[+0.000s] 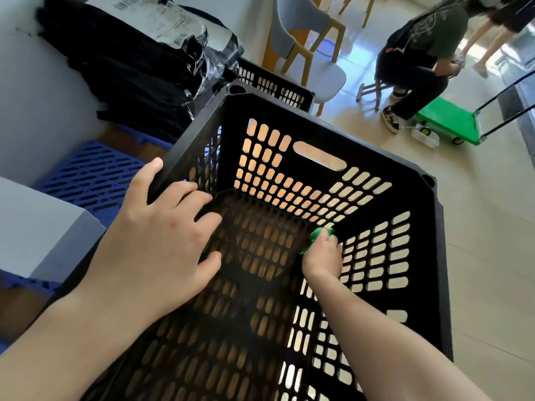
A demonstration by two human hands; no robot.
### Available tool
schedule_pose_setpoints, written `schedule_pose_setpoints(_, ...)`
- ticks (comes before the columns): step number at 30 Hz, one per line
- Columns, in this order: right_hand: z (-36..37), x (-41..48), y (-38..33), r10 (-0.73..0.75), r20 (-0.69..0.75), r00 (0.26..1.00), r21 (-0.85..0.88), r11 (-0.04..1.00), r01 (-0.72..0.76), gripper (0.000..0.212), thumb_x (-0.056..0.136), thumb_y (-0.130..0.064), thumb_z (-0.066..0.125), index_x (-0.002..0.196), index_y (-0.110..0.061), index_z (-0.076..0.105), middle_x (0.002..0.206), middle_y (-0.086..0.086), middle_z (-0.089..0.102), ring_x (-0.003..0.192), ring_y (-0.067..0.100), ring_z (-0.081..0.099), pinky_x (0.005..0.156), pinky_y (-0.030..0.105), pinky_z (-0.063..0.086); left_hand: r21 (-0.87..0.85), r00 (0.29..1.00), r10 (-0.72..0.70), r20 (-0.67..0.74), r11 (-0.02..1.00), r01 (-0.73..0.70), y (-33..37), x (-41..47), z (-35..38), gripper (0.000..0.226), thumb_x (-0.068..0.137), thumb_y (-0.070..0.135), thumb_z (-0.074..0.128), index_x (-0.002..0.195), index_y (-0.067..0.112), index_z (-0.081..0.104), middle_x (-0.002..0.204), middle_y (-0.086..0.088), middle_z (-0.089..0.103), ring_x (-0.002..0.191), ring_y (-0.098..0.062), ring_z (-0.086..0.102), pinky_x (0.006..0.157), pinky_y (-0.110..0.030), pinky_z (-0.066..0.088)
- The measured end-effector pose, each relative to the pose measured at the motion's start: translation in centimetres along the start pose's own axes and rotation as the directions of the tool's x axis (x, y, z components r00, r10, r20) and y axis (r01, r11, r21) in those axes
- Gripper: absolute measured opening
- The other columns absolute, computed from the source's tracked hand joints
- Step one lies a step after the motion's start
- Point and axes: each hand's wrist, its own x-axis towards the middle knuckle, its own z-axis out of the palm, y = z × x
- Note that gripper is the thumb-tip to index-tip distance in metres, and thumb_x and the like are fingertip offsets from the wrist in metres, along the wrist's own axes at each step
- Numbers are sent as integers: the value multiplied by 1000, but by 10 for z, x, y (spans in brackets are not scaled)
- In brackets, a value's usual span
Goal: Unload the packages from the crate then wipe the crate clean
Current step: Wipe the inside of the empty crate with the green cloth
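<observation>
A big black slotted crate point(428, 215) fills the middle of the view, with nothing lying inside it. My left hand point(162, 235) grips the crate's left rim, thumb outside and fingers curled over the inner wall. Deep inside, my right hand point(322, 256) holds a bunched green cloth point(317, 235) against the bottom at the far right corner. A pile of black plastic-wrapped packages point(127, 62) lies on the white surface at the upper left, outside the crate.
A second black crate point(275, 88) stands behind the first. A blue slotted pallet point(89, 172) lies on the floor at left, beside a white box point(37, 227). Chairs point(307, 53), a seated person point(417, 59) and a green trolley point(451, 123) are at the upper right.
</observation>
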Motion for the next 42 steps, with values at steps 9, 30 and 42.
schedule_pose_setpoints(9, 14, -62, 13, -193, 33, 981, -263, 945, 195, 44, 88, 3, 38, 129, -12, 44, 107, 17, 59, 96, 29, 56, 76, 36, 49, 30, 999, 1, -36, 1000, 0, -2, 0, 5, 50, 77, 48, 51, 104, 14, 75, 114, -10, 68, 115, -31, 60, 115, -58, 17)
schedule_pose_setpoints(30, -103, -113, -34, -360, 770, 527, 164, 910, 381, 36, 88, -26, 56, 122, -19, 50, 99, -2, 55, 88, 14, 54, 61, 20, 45, -419, 962, -67, -266, 907, -53, 14, -36, -4, 36, 86, 41, 46, 111, 31, 71, 115, 14, 66, 118, -6, 55, 113, -36, 34)
schedule_pose_setpoints(42, -205, -152, -41, -861, 358, 362, 895, 427, 131, 50, 75, -4, 74, 116, -29, 59, 102, 5, 71, 92, 23, 70, 85, 38, 56, -796, 623, -778, -80, 426, 430, 77, -154, -42, 14, 84, 24, 73, 86, 37, 68, 80, 18, 64, 77, -2, 61, 69, -12, 44)
